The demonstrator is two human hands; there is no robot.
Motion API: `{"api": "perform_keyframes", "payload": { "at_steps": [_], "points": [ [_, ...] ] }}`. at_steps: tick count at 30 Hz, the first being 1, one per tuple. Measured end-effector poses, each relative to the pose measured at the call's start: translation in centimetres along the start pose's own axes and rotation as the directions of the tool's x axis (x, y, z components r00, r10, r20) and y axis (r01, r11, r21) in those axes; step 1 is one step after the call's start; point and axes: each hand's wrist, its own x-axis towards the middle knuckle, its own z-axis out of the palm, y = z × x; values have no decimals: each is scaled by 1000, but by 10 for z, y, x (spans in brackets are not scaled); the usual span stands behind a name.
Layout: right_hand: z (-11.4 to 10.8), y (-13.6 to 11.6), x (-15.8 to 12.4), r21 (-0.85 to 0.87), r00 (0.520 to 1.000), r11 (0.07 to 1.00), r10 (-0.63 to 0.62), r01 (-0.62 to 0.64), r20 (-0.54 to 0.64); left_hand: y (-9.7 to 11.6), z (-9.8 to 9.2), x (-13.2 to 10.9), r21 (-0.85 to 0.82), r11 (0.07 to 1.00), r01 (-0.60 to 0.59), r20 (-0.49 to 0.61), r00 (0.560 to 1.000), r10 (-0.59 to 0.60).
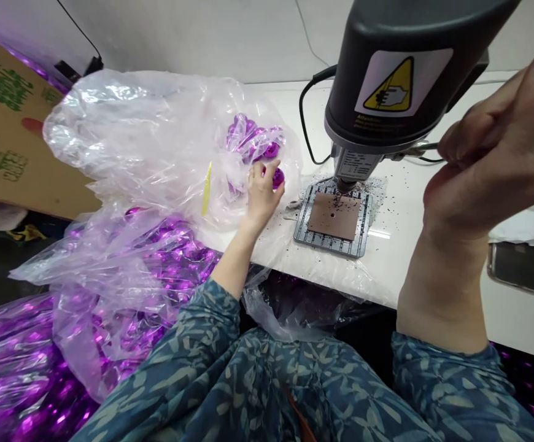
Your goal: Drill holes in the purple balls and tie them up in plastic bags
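Observation:
My left hand reaches over the clear plastic bag, its fingers closed around a shiny purple ball. Several more purple balls show through the film just beyond it. On the right, my raised right hand is wrapped round the lever of a small black drill press; the grip is hidden in my fingers. Under the chuck lies a brown square board with a small dark hole, on the slotted metal base. Dark shavings are scattered around.
Large bags of purple balls crowd the left, below a cardboard box. A yellow strip lies on the bag. A phone rests at the right on the white table, beside white tissue. A black cable loops behind the press.

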Motion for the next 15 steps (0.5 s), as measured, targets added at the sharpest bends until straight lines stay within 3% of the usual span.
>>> {"api": "perform_keyframes", "payload": {
  "at_steps": [2,6,8,12,15],
  "points": [
    [0,-1,0,31,996,997,-66,65,52,29,9,-23,-177,984,3,31,1000,3],
    [0,-4,-1,36,977,986,-167,164,136,64,25,-46,-382,911,155,284,958,-44],
    [-1,-5,-2,10,969,982,-186,186,164,65,29,-47,-384,912,144,344,939,-3],
    [0,-7,-6,-27,969,979,-196,202,152,53,28,-44,-336,940,-58,371,909,188],
    [1,-12,-6,-30,967,978,-198,205,159,49,27,-45,-281,949,-141,374,895,244]
  ]
}}
